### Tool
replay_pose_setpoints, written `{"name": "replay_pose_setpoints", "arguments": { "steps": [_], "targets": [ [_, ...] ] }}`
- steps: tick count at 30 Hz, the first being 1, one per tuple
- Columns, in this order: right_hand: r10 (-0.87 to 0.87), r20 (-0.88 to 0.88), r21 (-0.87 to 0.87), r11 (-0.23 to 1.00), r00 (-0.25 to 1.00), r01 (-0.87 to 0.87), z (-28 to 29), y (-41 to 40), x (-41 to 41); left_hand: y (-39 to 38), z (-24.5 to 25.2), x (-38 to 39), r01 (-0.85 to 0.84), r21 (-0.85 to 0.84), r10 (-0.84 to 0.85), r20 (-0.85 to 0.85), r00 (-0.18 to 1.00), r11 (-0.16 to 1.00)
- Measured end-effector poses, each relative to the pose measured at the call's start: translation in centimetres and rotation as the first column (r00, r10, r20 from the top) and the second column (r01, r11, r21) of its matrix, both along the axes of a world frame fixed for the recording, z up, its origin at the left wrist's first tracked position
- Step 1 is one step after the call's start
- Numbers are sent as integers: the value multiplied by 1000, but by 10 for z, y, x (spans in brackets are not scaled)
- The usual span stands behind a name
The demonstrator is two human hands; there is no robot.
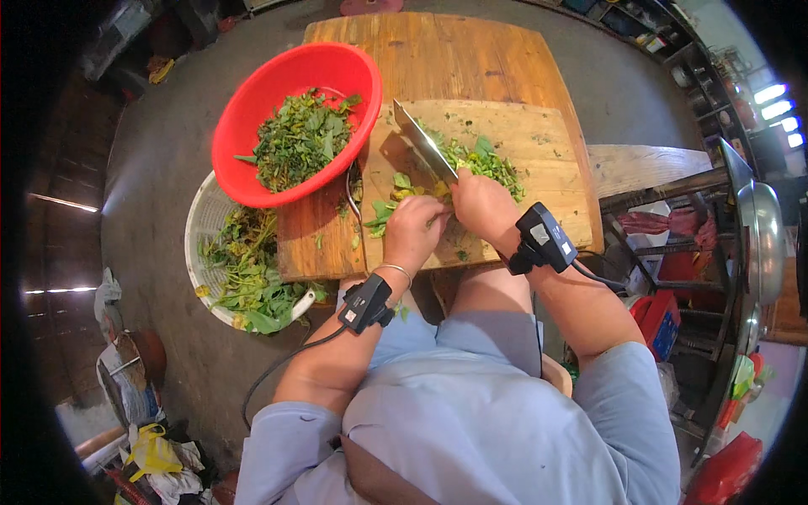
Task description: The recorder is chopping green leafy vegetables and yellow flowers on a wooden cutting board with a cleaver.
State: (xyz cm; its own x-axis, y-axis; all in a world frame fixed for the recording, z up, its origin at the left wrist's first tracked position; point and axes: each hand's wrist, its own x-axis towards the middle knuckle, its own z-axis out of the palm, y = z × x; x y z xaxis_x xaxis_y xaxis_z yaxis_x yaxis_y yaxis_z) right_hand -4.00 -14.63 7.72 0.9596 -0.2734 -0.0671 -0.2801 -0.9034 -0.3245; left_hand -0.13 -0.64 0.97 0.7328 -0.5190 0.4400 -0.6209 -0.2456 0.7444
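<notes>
My right hand (483,201) grips a cleaver (424,144) by its handle, which the fingers hide. The broad blade points away to the upper left above a wooden cutting board (543,145). My left hand (413,228) is closed on a bunch of leafy greens (382,213), whose leaves stick out to the left of the fingers. Both hands are close together over the board's near half. Chopped green stems and leaves (483,163) lie in a heap to the right of the blade. Small green scraps are scattered around them.
A red plastic basin (237,136) with chopped greens stands tilted at the table's left. Below it, a white plastic basket (201,221) holds uncut greens beside the wooden table (435,47). A wooden bench (644,167) and dark rack (669,252) are at the right. Plastic bags (154,451) lie lower left.
</notes>
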Motion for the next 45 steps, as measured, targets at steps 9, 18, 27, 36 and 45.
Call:
{"name": "replay_pose_setpoints", "arguments": {
  "steps": [9, 18, 27, 36, 45],
  "targets": [
    [-10, -8, 85, 996, 1000, 11, 43, -25, -54, 0, 4, -3, 15, 3, -15, 23, 1000, 1000],
    [98, -188, 5, 995, 977, -99, 52, -11, -82, 1, 3, 0, 11, 22, -11, 34, 999, 1000],
    [-13, -53, 18, 1000, 999, 14, 8, 6, -19, -2, 6, 0, -5, -19, 5, 5, 1000, 1000],
    [-106, 7, 300, 949, 994, 99, 6, -9, -20, 2, 1, 0, 65, 75, -61, -61, 996, 995],
    [-322, -39, 680, 685, 946, 261, 66, 0, -92, 53, 36, 12, -51, 62, 47, 54, 997, 997]
  ]
}}
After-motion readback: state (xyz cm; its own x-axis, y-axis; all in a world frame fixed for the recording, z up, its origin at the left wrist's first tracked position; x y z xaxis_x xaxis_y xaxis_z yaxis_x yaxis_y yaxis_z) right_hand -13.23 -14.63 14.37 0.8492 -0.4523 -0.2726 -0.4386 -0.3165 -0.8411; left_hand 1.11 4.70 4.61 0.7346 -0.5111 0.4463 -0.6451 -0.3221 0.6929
